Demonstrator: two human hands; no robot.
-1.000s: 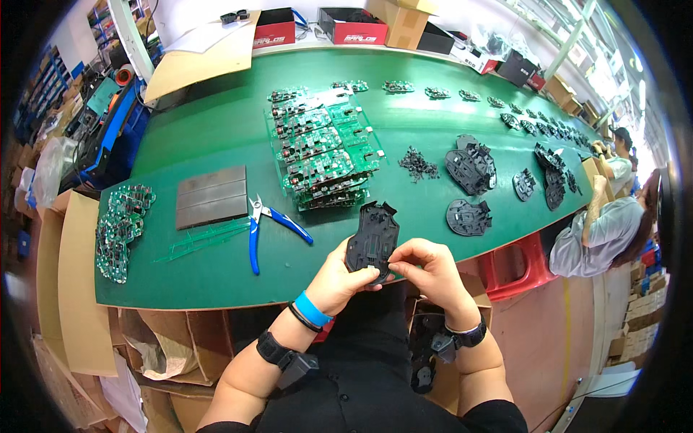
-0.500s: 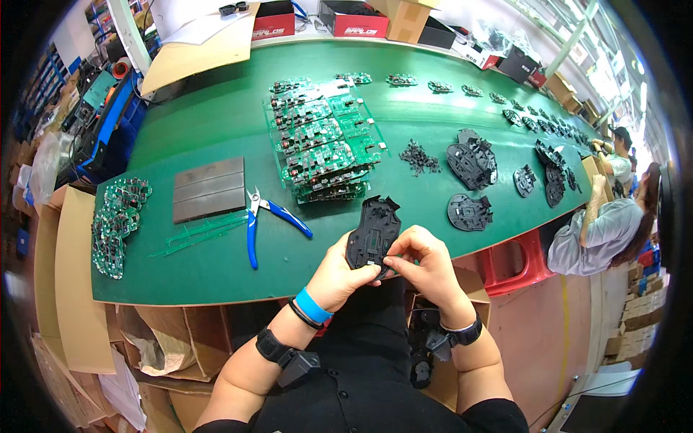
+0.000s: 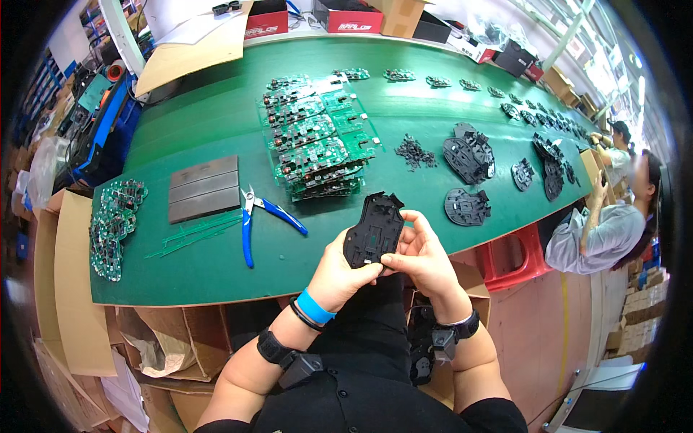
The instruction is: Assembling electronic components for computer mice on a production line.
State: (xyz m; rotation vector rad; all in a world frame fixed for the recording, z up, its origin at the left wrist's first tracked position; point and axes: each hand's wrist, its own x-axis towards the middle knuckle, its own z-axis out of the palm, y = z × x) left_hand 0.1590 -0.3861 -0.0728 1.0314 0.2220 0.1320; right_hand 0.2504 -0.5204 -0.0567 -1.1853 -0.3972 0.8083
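A black plastic mouse shell [image 3: 375, 229], inner side up with ribs and a small pale spot near its lower edge, is held above the table's front edge. My left hand [image 3: 338, 272] is closed round its left side, thumb along the lower edge. My right hand [image 3: 427, 265] grips the lower right, thumb on the edge and fingers partly hidden behind. Beyond my hands stands a stack of green circuit boards [image 3: 310, 137]. To the right of it lie a heap of small black parts [image 3: 415, 152], stacked black shells [image 3: 469, 155] and another shell [image 3: 467, 207].
Blue-handled cutters [image 3: 249, 227], green plastic strips [image 3: 191, 237], dark metal blocks [image 3: 203, 189] and a pile of loose boards [image 3: 114, 227] lie left on the green table [image 3: 216, 278]. Boards line the far side. A red stool [image 3: 509, 261] and a co-worker [image 3: 599, 227] are at right.
My right hand's thumb has moved from a pinch at the shell's lower right corner to lie flat on its edge, with the fingers now opened up behind the shell. My view has shifted slightly.
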